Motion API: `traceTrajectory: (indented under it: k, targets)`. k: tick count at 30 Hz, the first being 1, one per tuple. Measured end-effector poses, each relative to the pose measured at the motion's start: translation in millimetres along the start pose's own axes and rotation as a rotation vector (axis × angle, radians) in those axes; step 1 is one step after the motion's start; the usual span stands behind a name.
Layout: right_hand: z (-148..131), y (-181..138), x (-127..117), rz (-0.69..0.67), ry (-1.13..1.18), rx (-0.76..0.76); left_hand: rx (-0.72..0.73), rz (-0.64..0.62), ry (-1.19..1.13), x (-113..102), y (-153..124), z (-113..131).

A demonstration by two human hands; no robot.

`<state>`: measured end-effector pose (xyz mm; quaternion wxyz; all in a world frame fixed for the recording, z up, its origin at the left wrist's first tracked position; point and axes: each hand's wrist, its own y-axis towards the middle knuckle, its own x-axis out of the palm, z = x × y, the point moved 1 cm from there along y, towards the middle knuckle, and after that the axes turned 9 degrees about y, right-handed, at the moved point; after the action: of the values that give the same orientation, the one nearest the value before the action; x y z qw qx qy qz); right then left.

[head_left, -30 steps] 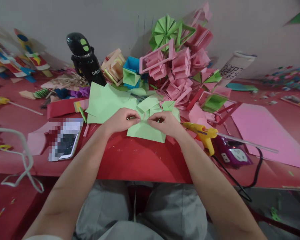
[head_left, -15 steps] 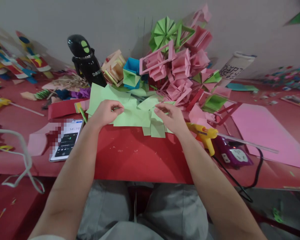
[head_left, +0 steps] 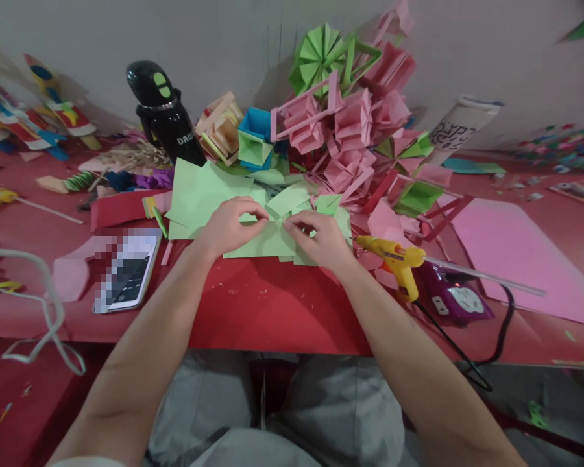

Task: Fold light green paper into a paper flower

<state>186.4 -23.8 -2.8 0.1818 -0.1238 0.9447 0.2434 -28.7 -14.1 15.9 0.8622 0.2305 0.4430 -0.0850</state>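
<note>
Both of my hands meet over a light green paper piece (head_left: 265,243) lying on the red table (head_left: 272,311). My left hand (head_left: 230,224) pinches the paper's upper edge with curled fingers. My right hand (head_left: 318,237) pinches the same piece from the right, its fingertips close to the left hand's. More light green sheets (head_left: 199,194) lie just behind, partly under my hands.
A yellow glue gun (head_left: 394,256) lies right of my right hand, beside a purple power strip (head_left: 455,301) with a black cable. A phone (head_left: 126,269) lies to the left. A black bottle (head_left: 163,113) and a heap of pink and green folded paper shapes (head_left: 350,123) stand behind. A pink sheet (head_left: 511,250) lies at the right.
My hands were apart half a second ago, with the green paper spread wide; now they have come together again and pinch the paper at its middle.
</note>
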Motion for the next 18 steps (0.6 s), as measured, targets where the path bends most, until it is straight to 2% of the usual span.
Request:
traceTrajectory:
  k: [5, 10, 14, 18]
  targets:
    - [-1, -1, -4, 0.080, -0.039, -0.055, -0.090, -0.028, 0.059, 0, 0, -3]
    - [0, -1, -8, 0.116, -0.044, -0.105, -0.113, -0.023, 0.179, -2, 1, -10]
    - [1, 0, -13, 0.179, -0.034, -0.104, -0.152, -0.008, 0.216, -6, 1, -22]
    - [2, 1, -20, 0.303, 0.004, -0.083, -0.236, 0.008, 0.249, -13, 0, -39]
